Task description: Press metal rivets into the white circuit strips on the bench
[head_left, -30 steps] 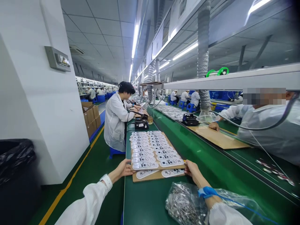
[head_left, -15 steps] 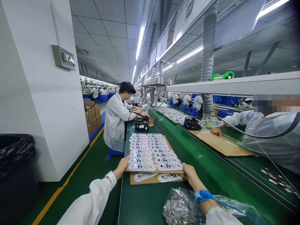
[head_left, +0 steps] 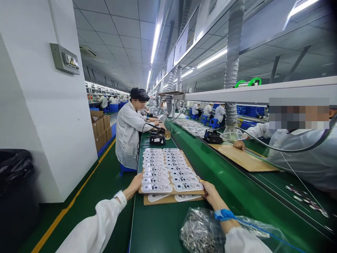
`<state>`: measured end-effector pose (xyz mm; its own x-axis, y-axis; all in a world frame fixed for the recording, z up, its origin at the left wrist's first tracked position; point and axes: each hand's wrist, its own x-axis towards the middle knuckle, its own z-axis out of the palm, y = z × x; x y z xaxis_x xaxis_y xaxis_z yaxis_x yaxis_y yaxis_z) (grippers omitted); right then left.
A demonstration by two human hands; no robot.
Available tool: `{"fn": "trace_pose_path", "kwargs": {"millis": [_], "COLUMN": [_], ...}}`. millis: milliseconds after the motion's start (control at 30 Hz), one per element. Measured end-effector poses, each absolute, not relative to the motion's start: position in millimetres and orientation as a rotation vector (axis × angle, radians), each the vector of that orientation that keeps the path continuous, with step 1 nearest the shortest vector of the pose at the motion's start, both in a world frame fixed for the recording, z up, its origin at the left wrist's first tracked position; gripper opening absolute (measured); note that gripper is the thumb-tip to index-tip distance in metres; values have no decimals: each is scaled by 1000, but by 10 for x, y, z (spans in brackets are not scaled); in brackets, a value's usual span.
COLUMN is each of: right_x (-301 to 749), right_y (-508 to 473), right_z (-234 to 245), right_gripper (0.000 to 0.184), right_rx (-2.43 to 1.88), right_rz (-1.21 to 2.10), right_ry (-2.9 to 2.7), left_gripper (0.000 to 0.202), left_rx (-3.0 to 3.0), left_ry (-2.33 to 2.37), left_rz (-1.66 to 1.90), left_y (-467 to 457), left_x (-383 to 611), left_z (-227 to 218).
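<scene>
My left hand [head_left: 134,185] is closed on the near left edge of a cardboard sheet [head_left: 171,192]. Gripping the same sheet at its near right corner is my right hand [head_left: 207,190], with a blue wristband and cord on the wrist. Rows of long white rounded parts [head_left: 157,188] with small components and wires lie in two columns on this sheet. Beneath it, a second cardboard sheet [head_left: 168,201] shows its front edge and two similar white parts. Most of that lower sheet is hidden. My fingers under the upper sheet are also hidden.
A clear plastic bag of small metal pieces [head_left: 198,232] rests on the green bench [head_left: 151,225] by my right forearm. Beyond the sheets stands a black device [head_left: 157,138]. A co-worker [head_left: 129,130] sits ahead; another person's hand [head_left: 239,145] touches a brown board [head_left: 247,160] across the line.
The upper sheet sits slightly lower and nearer over the lower one, covering more of its white parts. Both hands keep their grip. The whole view has shifted a little.
</scene>
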<state>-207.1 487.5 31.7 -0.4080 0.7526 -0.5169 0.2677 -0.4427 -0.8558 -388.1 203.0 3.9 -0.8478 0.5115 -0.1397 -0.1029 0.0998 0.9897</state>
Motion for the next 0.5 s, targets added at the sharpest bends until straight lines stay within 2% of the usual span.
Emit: {"fn": "trace_pose_path", "kwargs": {"millis": [500], "right_x": [-2063], "right_y": [4825], "right_z": [232], "right_gripper": [23], "right_rx": [-1414], "right_rz": [1881], "right_ry": [-1333], "left_gripper": [28], "left_rx": [537], "left_ry": [1922], "left_rz": [1899], "left_y": [1954], "left_x": [-3730], "left_z": [101]}}
